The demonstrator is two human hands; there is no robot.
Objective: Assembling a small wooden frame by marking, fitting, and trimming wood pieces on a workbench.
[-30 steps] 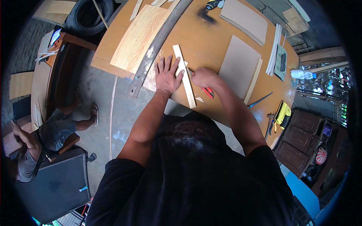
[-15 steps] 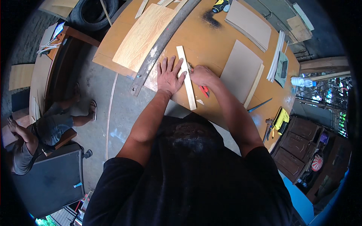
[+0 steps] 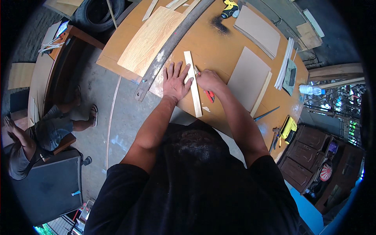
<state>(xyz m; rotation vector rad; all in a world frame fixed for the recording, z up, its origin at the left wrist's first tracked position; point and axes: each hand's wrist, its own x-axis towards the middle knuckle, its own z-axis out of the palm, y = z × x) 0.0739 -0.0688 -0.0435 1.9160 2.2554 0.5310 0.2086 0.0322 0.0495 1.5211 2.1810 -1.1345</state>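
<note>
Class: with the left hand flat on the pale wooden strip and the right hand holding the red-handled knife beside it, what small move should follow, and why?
Probably draw the red-handled knife toward the body along the pale strip. The left hand presses the strip flat as a guide; the right hand sits against its edge.

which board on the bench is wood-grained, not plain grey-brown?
The light wood-grain sheet at the bench's far left, beyond the left hand; the others are plain.

**Pale strip and red-handled cutter**

Narrow pale wooden strip (image 3: 193,83), flat on the orange-brown tabletop, long axis running 12 to 6 o'clock, near end at the table's edge. Red-handled cutter (image 3: 209,95) just at its 3 o'clock side, handle end showing, blade end hidden.
</note>
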